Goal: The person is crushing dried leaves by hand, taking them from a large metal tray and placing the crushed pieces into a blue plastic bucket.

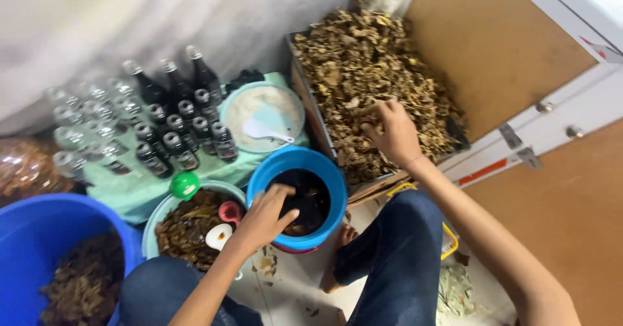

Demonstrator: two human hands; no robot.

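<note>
While the left hand point(263, 219) hangs loosely curled over the round blue plastic bucket point(298, 196) of dark liquid, fingertips at its rim and holding nothing I can make out, the right hand point(392, 134) pinches into the heaped crate of dry brown leaves point(370, 79). Crumbling leaf could scatter over the floor, or the bucket tip if the left hand leans on its rim. Dark glass bottles point(182, 121) stand on pale green cloth point(139, 189); the tiled floor point(292, 290) is littered, hemmed by brown board panels point(493, 47).
</note>
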